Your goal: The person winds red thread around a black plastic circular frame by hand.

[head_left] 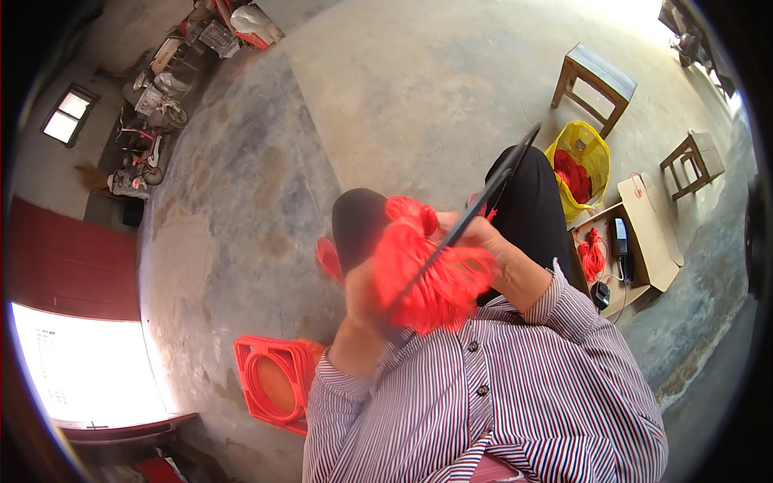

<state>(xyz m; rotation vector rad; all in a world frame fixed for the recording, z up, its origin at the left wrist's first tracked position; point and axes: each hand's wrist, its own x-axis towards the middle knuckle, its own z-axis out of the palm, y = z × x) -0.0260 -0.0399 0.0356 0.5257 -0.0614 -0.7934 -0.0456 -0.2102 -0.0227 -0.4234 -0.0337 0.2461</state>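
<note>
String [448, 283], bunched in front of our striped shirt [523, 394], should feel soft and light, best held near its narrow top, where our right hand's [477, 232] bent fingers grip it; our left hand [362, 286] is too blurred to tell how it closes.

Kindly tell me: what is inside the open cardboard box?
Mainly, the cardboard box shows a red cord bundle, a black device and a small black object. Anything beneath them is covered and cannot be seen.
</note>
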